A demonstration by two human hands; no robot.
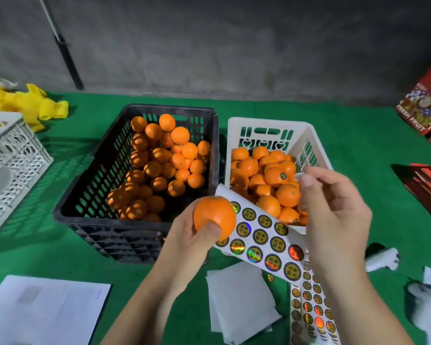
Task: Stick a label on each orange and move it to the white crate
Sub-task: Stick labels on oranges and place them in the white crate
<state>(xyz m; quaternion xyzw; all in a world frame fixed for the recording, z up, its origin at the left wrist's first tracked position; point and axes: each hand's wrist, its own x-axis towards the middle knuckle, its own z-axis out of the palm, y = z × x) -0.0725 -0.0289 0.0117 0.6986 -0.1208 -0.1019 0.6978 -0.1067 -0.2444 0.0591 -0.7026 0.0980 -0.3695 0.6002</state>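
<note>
Green tabletop [358,145] carries black crate [90,195] of unlabelled oranges on the left and, touching it, white crate [237,128] on the right, already well filled; at least one orange in there shows a label. Label sheet [261,235] hangs curled off the white crate's near rim, more strips [309,310] on the tabletop below, spent backing papers [239,302] beside them. Left hand [187,242] grip: fingers and thumb curled round one orange [214,215], held over the black crate's near right corner, just in front of the sheet, no label visible on the side showing. Right hand [334,210] raised over the white crate's near edge, fingertips drawn together as if pinching a peeled label, but a whitish blur at the fingertips is all that shows; can't tell if anything is held. Risks, judged: label folding onto itself or sticking to the finger if the peel was sloppy; poor stick if it's pressed over the dimpled stem end; orange slipping from a one-handed hold while being pressed, rolling off among loose papers; the loose sheet getting knocked off the rim by either wrist; an unlabelled orange dropped in the white crate would be hard to spot in the pile.
</note>
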